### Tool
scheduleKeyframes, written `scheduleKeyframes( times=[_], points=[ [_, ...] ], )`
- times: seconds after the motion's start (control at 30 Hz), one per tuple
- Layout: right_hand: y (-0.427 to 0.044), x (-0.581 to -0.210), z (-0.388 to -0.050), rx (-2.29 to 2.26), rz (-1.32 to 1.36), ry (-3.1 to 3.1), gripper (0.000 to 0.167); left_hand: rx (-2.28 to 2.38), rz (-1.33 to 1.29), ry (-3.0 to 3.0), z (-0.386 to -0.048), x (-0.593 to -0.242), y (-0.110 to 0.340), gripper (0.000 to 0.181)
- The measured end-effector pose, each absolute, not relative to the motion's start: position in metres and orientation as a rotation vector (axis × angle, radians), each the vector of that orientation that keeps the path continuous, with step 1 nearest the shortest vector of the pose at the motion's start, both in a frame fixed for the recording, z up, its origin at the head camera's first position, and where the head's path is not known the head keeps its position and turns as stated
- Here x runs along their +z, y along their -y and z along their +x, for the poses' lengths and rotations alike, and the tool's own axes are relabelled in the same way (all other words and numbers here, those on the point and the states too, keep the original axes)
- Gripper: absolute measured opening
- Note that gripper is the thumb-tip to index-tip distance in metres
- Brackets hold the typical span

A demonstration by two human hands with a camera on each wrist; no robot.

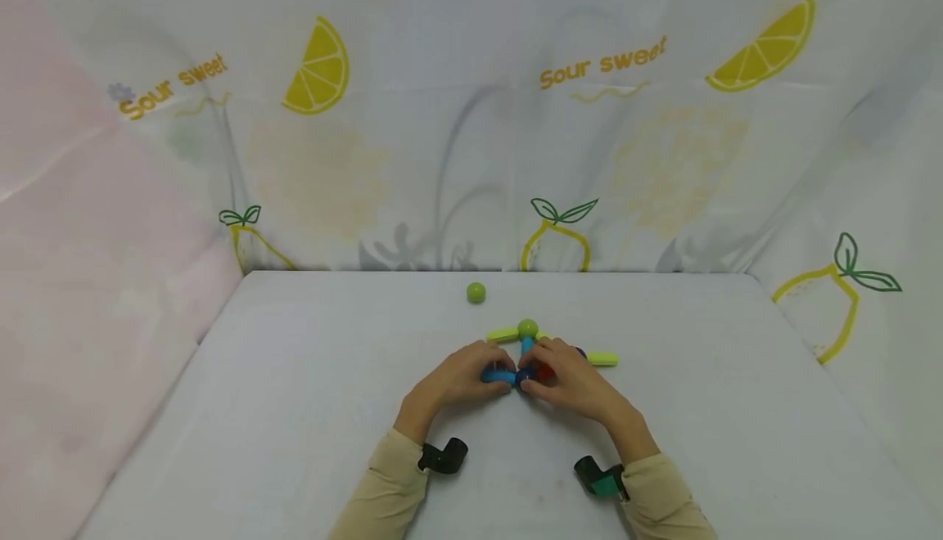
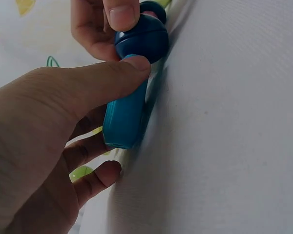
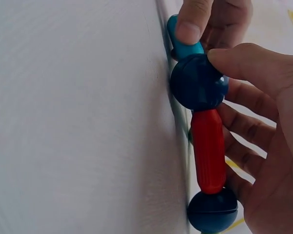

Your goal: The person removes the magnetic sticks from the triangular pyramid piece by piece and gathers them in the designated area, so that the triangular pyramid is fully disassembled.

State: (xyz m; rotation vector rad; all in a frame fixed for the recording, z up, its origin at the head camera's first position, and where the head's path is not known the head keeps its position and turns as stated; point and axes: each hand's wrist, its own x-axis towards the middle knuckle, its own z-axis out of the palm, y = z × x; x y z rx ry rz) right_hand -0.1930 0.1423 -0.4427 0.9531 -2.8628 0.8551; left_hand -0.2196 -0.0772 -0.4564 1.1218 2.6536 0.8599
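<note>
The fingers of the left hand (image 1: 462, 375) pinch a blue rod (image 2: 126, 112) against the navy ball (image 3: 195, 82) grasped by the right hand (image 1: 575, 383), at the table (image 1: 295, 401). A red rod (image 3: 208, 151) already joins that to a second ball (image 3: 212, 213); a green ball (image 1: 476, 293) lies apart, unattached.

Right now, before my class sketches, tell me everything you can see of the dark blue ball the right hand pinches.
The dark blue ball is round and glossy, apparently smooth plastic, with a thin seam around it. The right-hand grip pinches it at the white tabletop; whether it touches the surface is unclear. A red rod meets it at one end, and a light-blue rod, held in the left-hand grip, appears to meet another side.
</note>
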Motion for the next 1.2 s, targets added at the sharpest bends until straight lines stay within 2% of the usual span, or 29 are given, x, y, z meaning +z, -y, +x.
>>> scheduleKeyframes(
  times=[0.37, 0.67, 1.07, 1.2],
  points=[
    [-0.142, -0.443, -0.193, 0.856, 0.908, 2.897, 0.021, 0.926, 1.095, -2.647, -0.226, -0.453, 0.100, 0.015],
    [-0.148, -0.442, -0.192, 0.881, 0.901, 2.904, 0.021, 0.999, 0.872, -2.898, -0.237, -0.454, 0.140, 0.020],
    [-0.149, -0.438, -0.191, 0.909, 0.919, 2.921, 0.022, 1.013, 0.486, -3.084, -0.241, -0.460, 0.156, 0.023],
    [-0.150, -0.436, -0.191, 0.913, 0.932, 2.940, 0.022, 1.017, 0.431, -3.088, -0.242, -0.464, 0.161, 0.023]
  ],
)
